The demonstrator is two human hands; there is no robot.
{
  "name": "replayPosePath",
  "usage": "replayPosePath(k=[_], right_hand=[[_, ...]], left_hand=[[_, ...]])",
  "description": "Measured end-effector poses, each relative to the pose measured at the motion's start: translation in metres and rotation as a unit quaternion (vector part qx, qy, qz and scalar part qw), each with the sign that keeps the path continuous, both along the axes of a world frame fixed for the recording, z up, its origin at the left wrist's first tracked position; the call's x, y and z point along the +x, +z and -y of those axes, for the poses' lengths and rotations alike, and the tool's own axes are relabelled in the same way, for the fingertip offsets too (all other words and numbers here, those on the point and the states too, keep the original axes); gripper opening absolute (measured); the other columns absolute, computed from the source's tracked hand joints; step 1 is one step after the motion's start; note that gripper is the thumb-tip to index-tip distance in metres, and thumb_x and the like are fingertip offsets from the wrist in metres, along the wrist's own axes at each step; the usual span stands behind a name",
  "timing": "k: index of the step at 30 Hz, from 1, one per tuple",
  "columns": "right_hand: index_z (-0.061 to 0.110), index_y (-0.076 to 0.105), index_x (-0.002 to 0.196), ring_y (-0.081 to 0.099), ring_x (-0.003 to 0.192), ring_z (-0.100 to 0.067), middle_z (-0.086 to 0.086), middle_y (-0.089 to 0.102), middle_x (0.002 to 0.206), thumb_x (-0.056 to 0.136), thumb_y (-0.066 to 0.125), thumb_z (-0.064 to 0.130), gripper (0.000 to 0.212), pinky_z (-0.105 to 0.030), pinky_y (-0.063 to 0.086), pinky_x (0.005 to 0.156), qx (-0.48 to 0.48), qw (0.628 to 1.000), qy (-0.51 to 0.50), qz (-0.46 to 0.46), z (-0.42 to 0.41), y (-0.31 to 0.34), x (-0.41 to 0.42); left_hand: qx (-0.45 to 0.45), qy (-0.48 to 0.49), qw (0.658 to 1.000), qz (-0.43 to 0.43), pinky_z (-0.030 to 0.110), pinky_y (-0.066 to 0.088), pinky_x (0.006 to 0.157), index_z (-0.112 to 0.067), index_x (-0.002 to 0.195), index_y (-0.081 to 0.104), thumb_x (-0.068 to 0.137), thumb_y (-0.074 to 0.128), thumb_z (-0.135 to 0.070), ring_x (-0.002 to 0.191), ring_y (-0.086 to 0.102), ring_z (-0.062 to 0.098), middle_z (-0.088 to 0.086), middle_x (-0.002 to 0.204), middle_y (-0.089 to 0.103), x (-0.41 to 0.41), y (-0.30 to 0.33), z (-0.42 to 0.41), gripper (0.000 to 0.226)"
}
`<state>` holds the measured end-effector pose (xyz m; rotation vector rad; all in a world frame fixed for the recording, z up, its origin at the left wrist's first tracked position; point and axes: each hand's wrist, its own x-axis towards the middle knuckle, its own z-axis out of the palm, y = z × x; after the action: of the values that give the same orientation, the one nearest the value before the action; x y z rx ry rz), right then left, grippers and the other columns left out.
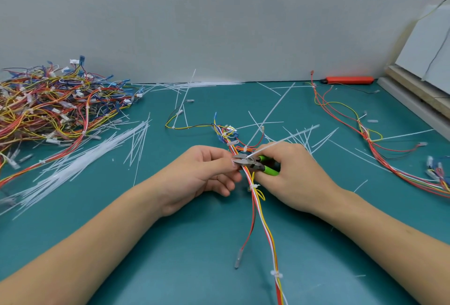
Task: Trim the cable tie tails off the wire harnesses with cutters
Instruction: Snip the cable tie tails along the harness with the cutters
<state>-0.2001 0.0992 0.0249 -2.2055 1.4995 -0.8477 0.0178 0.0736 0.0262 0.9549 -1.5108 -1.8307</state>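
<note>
Wire harness (261,209) lies mid-mat, running from centre to the near edge of the green mat (194,256). Left hand (207,175) pinches the harness w/ thumb and fingers curled on the wires. Right hand (294,178) grips green-handled cutters (255,163); blades sit at a cable tie tail (280,142) angling up-right. Harness pile (56,105) at far-left corner; cut tails (80,161) scattered beside it. Another harness (365,134) along the right edge.

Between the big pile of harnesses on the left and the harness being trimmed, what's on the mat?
In the head view, loose white cable tie tails lie strewn across the green mat between the harness pile and the held harness.
</note>
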Motion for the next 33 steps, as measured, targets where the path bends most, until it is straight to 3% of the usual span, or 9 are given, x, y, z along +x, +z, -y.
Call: replayPosePath(k=[5,9,14,17,21,24,29,33], right_hand=[[0.024,0.075,0.088,0.056,0.074,-0.016,0.005,0.066,0.075,0.072,0.048,0.046,0.039,-0.039,0.05,0.07,0.002,1.0,-0.005,0.013,-0.0002,0.001,-0.0005],[0.024,0.072,0.08,0.044,0.06,-0.017,0.002,0.054,0.062,0.07,0.044,0.046,0.037,-0.031,0.041,0.055,0.004,1.0,-0.019,0.004,0.0017,-0.0027,-0.0019],[0.018,0.066,0.075,0.041,0.062,-0.021,-0.003,0.05,0.061,0.068,0.041,0.048,0.04,-0.027,0.033,0.049,-0.017,0.999,-0.038,-0.023,0.0032,-0.0073,-0.0023],[0.026,0.075,0.083,0.052,0.064,-0.015,0.006,0.062,0.067,0.071,0.048,0.045,0.034,-0.031,0.045,0.058,-0.008,1.0,-0.019,0.012,0.0021,-0.005,-0.0023],[0.034,0.078,0.096,0.066,0.091,-0.017,0.009,0.074,0.089,0.075,0.056,0.04,0.031,-0.04,0.054,0.084,-0.014,1.0,-0.007,0.023,0.0033,-0.0017,-0.0019],[0.033,0.078,0.097,0.064,0.096,-0.018,0.011,0.073,0.092,0.073,0.052,0.04,0.035,-0.041,0.053,0.086,-0.029,0.999,-0.002,0.022,0.0033,-0.0021,-0.0022],[0.039,0.079,0.099,0.06,0.091,-0.007,0.017,0.068,0.09,0.079,0.062,0.029,0.028,-0.019,0.046,0.082,-0.052,0.998,0.024,0.023,0.0042,-0.0014,-0.0031],[0.04,0.079,0.097,0.061,0.089,-0.009,0.011,0.068,0.082,0.079,0.068,0.025,0.025,-0.025,0.047,0.081,-0.053,0.998,0.017,0.019,0.0054,-0.0027,-0.0044]], left_hand=[[-0.002,0.0,1.0,-0.001,0.023,0.055,0.059,-0.012,0.085,0.073,0.089,0.07,-0.023,0.065,0.063,0.017,0.013,0.083,0.07,-0.0004,0.001,-0.0014,0.012],[-0.013,-0.01,1.0,-0.001,0.023,0.055,0.061,-0.017,0.082,0.074,0.09,0.071,-0.025,0.066,0.064,0.016,0.012,0.083,0.07,-0.0006,0.0032,-0.0036,0.012],[-0.015,-0.01,1.0,0.003,0.023,0.055,0.061,-0.018,0.08,0.074,0.09,0.07,-0.025,0.067,0.063,0.016,0.011,0.083,0.07,-0.0008,0.0046,-0.0049,0.013],[-0.014,-0.007,1.0,0.004,0.023,0.055,0.06,-0.019,0.079,0.074,0.09,0.07,-0.025,0.066,0.063,0.016,0.011,0.083,0.07,-0.0014,0.0051,-0.0056,0.014],[-0.011,0.0,1.0,0.006,0.023,0.055,0.06,-0.017,0.079,0.073,0.09,0.07,-0.024,0.066,0.063,0.016,0.011,0.082,0.07,-0.0017,0.0048,-0.0053,0.014],[-0.012,-0.001,1.0,0.01,0.023,0.055,0.06,-0.019,0.077,0.074,0.09,0.07,-0.025,0.066,0.063,0.016,0.011,0.083,0.071,-0.0019,0.0046,-0.0048,0.015],[-0.01,-0.003,1.0,0.008,0.023,0.055,0.061,-0.017,0.08,0.073,0.091,0.07,-0.025,0.067,0.063,0.016,0.011,0.083,0.071,-0.0017,0.0034,-0.0037,0.014],[-0.011,-0.005,1.0,0.012,0.022,0.055,0.061,-0.015,0.081,0.072,0.091,0.069,-0.025,0.067,0.063,0.016,0.011,0.084,0.07,-0.0014,0.0031,-0.0031,0.014]])
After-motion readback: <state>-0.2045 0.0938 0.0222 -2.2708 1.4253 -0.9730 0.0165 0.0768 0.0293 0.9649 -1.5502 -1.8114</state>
